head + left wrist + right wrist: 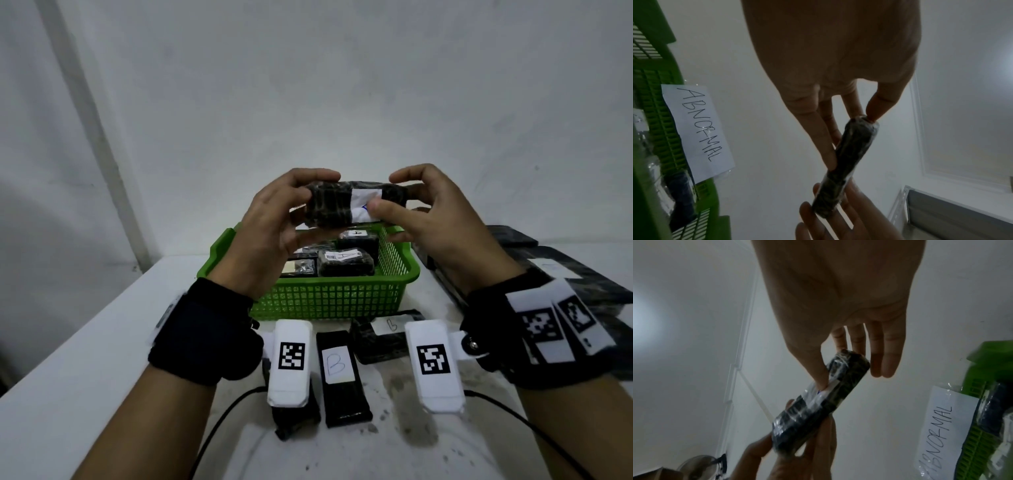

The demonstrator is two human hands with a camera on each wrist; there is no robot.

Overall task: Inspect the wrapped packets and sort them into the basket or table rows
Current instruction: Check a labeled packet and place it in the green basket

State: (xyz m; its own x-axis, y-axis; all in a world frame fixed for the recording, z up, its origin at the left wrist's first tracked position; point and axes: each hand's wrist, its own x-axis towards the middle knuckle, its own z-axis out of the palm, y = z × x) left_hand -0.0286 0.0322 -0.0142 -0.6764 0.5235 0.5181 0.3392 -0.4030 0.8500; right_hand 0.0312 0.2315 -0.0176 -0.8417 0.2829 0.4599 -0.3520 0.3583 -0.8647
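packet (337, 205) held level in the air above the basket (329, 298), pinched at each end | left hand (274, 219) curled round its left end | right hand (421, 212) pinching its right end, thumb on the white label | B packets (339, 373) laid in a near row on the table (85, 342)

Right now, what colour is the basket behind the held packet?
Green, clearest in the head view: the basket.

packets (344, 263) crowd basket (329, 301), left table (102, 329) bare
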